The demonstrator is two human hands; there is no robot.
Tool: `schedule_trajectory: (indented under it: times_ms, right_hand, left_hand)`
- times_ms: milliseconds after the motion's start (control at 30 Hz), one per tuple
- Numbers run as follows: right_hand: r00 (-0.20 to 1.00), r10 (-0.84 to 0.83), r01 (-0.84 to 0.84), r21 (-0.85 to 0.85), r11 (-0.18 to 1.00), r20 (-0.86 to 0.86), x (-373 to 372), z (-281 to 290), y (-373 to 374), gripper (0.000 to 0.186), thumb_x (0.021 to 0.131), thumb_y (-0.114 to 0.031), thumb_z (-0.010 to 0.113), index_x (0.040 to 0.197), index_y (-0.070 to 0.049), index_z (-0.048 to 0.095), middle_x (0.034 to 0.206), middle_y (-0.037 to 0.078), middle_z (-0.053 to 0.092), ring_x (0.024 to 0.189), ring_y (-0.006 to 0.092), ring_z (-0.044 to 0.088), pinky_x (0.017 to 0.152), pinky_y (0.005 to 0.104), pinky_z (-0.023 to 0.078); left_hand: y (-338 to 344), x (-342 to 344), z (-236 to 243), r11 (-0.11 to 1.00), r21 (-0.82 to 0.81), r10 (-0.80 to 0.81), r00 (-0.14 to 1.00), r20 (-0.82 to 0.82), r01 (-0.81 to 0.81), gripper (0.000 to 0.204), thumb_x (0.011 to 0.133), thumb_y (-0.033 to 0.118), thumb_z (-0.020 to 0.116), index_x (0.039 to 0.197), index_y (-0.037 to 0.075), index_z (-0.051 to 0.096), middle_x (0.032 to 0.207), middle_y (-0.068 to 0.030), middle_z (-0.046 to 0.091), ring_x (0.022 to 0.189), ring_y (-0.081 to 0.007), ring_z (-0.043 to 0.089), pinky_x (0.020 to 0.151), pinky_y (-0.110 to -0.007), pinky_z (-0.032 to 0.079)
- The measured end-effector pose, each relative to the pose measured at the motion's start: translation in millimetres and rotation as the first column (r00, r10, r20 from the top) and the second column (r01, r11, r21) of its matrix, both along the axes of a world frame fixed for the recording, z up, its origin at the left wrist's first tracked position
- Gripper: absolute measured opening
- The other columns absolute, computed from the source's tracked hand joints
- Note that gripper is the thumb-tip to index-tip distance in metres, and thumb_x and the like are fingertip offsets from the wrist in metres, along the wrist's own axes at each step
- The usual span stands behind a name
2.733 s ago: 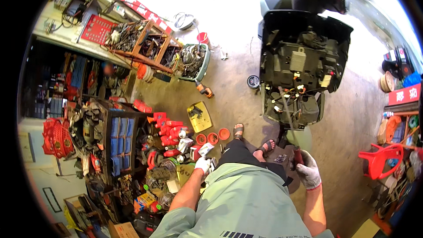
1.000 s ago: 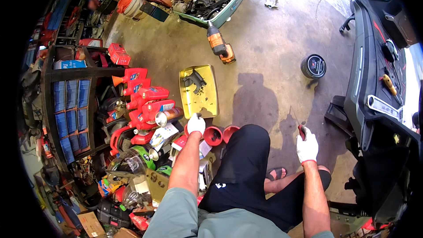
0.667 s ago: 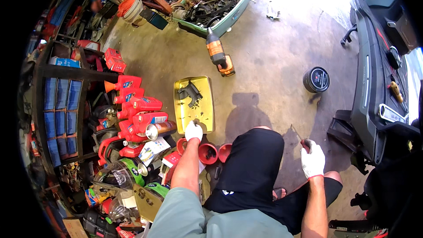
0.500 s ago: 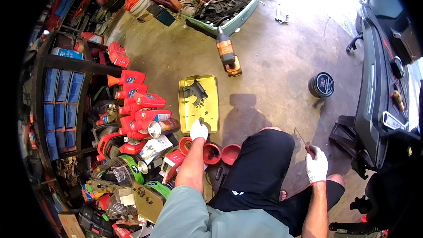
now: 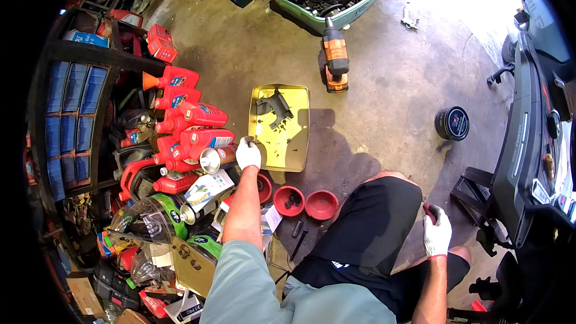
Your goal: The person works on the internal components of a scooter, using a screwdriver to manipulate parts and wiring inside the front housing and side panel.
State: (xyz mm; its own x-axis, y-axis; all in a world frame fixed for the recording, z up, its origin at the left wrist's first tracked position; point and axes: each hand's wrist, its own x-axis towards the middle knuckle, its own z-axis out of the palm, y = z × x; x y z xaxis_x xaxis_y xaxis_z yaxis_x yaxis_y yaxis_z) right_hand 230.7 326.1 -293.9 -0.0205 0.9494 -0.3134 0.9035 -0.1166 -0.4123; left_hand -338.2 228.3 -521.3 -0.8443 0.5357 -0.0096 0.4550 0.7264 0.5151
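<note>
My left hand [image 5: 248, 153], in a white glove, is at the near left corner of a yellow tray [image 5: 296, 162], beside a spray can [image 5: 223, 158]. Its fingers are curled together; what they hold, if anything, I cannot make out. A black bracket-like plastic part [image 5: 275, 110] lies in the tray with several small dark fasteners [image 5: 279, 139]. On the right, my gloved right hand [image 5: 437, 234] is closed around a red-handled screwdriver [image 5: 428, 212], beside my knee. Its thin shaft barely shows.
Red bowls [image 5: 321, 205] stand near my leg, one with dark small parts [image 5: 293, 198]. Red oil jugs [image 5: 198, 116] crowd the left. Ahead lie an orange-black cordless power tool [image 5: 336, 60] and a green bin [image 5: 354, 14]. A black tub [image 5: 452, 123] and a vehicle bumper [image 5: 517, 168] are to the right.
My view has shifted. My left hand has moved left from the tray's near edge to its corner by the spray can. The screwdriver's shaft shows less; my right hand still grips it.
</note>
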Motion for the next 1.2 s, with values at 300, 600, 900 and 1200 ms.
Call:
schedule_trajectory:
  times_ms: [300,600,900,1200]
  right_hand:
    - [1.000,-0.015,0.015,-0.009,1.000,-0.003,-10.5,-0.6,-2.9,0.030,0.086,-0.015,0.064,0.115,-0.007,0.067,0.105,0.017,0.069,0.100,0.0344,0.065,0.089,0.0408,0.051]
    - [0.984,0.061,-0.047,-0.086,0.995,0.168,-27.9,30.3,7.5,0.035,0.089,-0.029,0.055,0.114,-0.008,0.068,0.107,0.019,0.068,0.102,0.0383,0.064,0.089,0.0464,0.052]
    - [0.978,-0.158,0.177,-0.147,0.973,0.136,-16.8,25.1,-3.6,0.029,0.091,-0.028,0.057,0.115,-0.012,0.060,0.102,0.021,0.062,0.090,0.0411,0.065,0.079,0.0489,0.054]
    - [0.983,-0.134,0.153,-0.150,0.977,0.129,-25.5,25.8,-4.5,0.030,0.093,-0.029,0.056,0.119,-0.015,0.059,0.103,0.019,0.061,0.091,0.0398,0.064,0.080,0.0481,0.052]
  left_hand:
    - [-1.9,5.2,-1.1,0.966,-0.246,-0.078,0.997,0.006,0.077,0.021,0.091,0.021,0.055,0.105,0.008,0.062,0.091,-0.0227,0.069,0.086,-0.0414,0.067,0.077,-0.050,0.053]
    - [32.8,19.9,-13.0,0.757,-0.580,-0.391,0.920,-0.034,0.300,0.026,0.091,0.028,0.053,0.092,0.008,0.068,0.090,-0.0160,0.070,0.084,-0.0315,0.068,0.074,-0.044,0.054]
    - [10.7,-20.5,-121.4,0.896,-0.345,-0.253,0.960,0.120,0.279,0.030,0.089,0.015,0.059,0.114,-0.002,0.059,0.105,-0.0251,0.068,0.095,-0.0399,0.065,0.087,-0.044,0.051]
    - [-0.6,-52.4,-132.9,0.913,-0.287,-0.277,0.957,0.086,0.290,0.023,0.093,0.016,0.055,0.109,0.000,0.059,0.100,-0.0240,0.068,0.089,-0.0408,0.064,0.080,-0.045,0.052]
